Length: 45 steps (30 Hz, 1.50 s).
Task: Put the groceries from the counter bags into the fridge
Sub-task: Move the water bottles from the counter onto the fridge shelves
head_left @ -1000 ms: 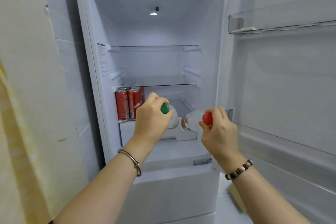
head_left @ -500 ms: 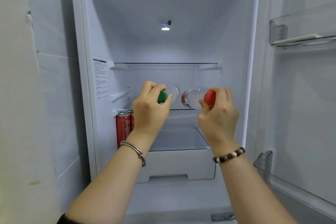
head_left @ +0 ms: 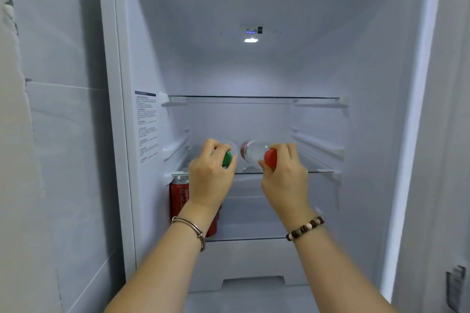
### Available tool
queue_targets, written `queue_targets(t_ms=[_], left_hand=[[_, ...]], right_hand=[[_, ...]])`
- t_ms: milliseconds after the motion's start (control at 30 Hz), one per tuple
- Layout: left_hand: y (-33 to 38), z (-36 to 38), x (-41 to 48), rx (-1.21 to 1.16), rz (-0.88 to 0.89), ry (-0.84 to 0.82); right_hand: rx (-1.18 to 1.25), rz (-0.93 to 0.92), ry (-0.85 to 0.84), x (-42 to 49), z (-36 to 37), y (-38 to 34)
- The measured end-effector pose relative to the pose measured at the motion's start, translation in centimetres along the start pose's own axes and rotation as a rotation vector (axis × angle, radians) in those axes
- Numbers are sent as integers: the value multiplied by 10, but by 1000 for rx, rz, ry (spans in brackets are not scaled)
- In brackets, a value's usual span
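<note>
Our left hand (head_left: 212, 180) grips the green-capped bottle (head_left: 227, 159) and our right hand (head_left: 284, 180) the red-capped bottle (head_left: 255, 152), both sideways over the glass shelf (head_left: 320, 172); red cans (head_left: 179, 195) stand below it.

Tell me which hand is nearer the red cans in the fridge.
Left. The left hand, gripping the green-capped bottle, is just above the red cans, its wrist in front of them. The right hand, gripping the red-capped bottle, is off to their right.
</note>
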<state>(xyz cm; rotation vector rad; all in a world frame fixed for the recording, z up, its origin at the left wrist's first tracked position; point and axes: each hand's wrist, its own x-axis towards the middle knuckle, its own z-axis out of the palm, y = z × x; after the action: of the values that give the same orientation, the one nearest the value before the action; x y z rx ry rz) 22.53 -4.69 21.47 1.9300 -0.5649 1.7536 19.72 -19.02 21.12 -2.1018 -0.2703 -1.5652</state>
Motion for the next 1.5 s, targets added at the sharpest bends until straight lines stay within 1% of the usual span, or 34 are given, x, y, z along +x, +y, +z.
queue_targets(t_ms=[100,200,300,367,467,667,900,1067,1200,1300,1400,1500], left_hand=[[-16,8,-9,22,-19,-15],[-27,15,-13,61,-50,-45],[-36,25,-18,132,-120,-112],[-41,31,-21,159,-178,-155],[-50,36,-17,182,-277,-211],[-64,43,5,293,-429,-416],[-85,60,13,274,-539,-434],[-96,66,14,236,-498,-483],[-100,67,16,139,-516,-596],[-101,65,18,12,-569,-669],[-102,63,17,-39,-613,-632],[-100,62,13,-10,-595,-452]], right_hand=[[23,116,-115,-5,23,6],[9,187,-200,-7,35,10],[-58,195,-269,2,38,10],[-89,211,-355,13,40,9],[-50,268,-471,27,47,8],[-24,228,-571,37,77,9],[58,322,-684,49,105,11],[134,388,-741,53,124,10],[191,434,-776,57,133,7],[258,478,-791,62,138,5],[320,501,-803,66,141,5],[386,509,-812,68,146,6]])
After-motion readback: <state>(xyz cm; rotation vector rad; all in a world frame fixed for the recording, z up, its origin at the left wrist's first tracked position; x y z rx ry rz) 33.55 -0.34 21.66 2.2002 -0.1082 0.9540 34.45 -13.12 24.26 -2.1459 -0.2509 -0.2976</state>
